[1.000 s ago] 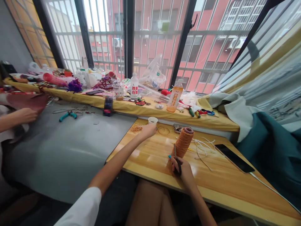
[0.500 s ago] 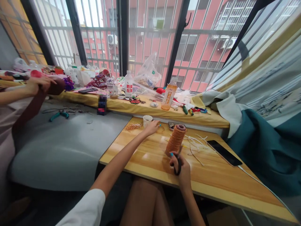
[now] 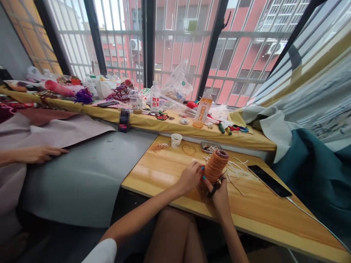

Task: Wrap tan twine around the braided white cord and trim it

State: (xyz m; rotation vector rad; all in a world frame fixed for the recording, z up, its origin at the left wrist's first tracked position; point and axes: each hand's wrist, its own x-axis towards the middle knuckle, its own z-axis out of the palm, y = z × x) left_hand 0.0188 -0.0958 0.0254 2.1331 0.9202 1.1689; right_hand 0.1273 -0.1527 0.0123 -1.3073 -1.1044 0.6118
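Back from the paper cup (image 3: 176, 140) near the middle of the frame comes the left hand (image 3: 189, 178), which half a second ago was stretched out toward the far edge of the wooden table (image 3: 170, 175); it now sits against the near side of the orange cord spool (image 3: 215, 167), just right of centre. The co-worker's hand (image 3: 41, 154) at the left edge has also come down flat onto the pinkish sheet (image 3: 55, 129) spread over the grey table.

The step in hand looks like drawing cord off the spool for a cut. The left fingers are curled and pinched close at the spool's lower side, though I cannot tell whether a strand is between them (the cord is too thin to make out here). The right hand (image 3: 219, 195) is closed around dark scissors (image 3: 215, 187), their tip pointing up toward the spool's base, and its fingertips touch the spool too.

My guess is that the next move needs a length of cord pulled free and held taut before the blades close on it. White strands (image 3: 237, 171) lie loose beside the spool, with a phone (image 3: 268, 180) further right.
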